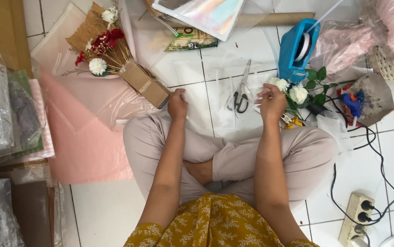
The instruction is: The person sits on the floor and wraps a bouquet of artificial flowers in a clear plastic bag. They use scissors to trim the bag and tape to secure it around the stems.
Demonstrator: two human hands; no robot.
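Note:
I sit cross-legged on a white tiled floor. My left hand pinches the edge of a clear plastic sheet spread on the tiles, beside the brown paper end of a dried flower bouquet. My right hand grips the other side of the same sheet, close to a small bunch of white roses with green leaves. Scissors lie on the floor between my hands, under or on the film.
A blue tape dispenser stands behind the roses. A blue glue gun lies right, its black cord running to a power strip. Pink paper covers the floor at left. Stacked wrapping sheets and a cardboard tube lie around.

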